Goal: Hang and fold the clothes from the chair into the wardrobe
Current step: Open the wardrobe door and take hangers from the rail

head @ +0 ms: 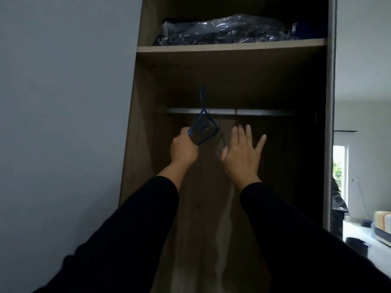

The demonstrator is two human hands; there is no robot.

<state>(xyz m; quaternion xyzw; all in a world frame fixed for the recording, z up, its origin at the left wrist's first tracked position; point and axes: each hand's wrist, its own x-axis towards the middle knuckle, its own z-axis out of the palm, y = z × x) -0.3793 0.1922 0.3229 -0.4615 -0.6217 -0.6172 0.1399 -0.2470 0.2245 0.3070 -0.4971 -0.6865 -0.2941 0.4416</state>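
Note:
I face the open wardrobe [131, 144], looking up at its metal hanging rail [264, 112]. My left hand [183, 149] grips a blue hanger [206, 125], whose hook rises above the rail's left part. My right hand [241, 154] is raised with fingers spread and holds nothing, just below a red hanger [236, 118] that hangs on the rail. No clothes from the chair are in view, and the chair is out of sight.
A shelf [230, 47] above the rail carries clear plastic bags of dark items [220, 30]. The wardrobe's right frame [329, 123] borders a bright room with a window [338, 170] and boxes on the floor. A plain wall [63, 102] stands to the left.

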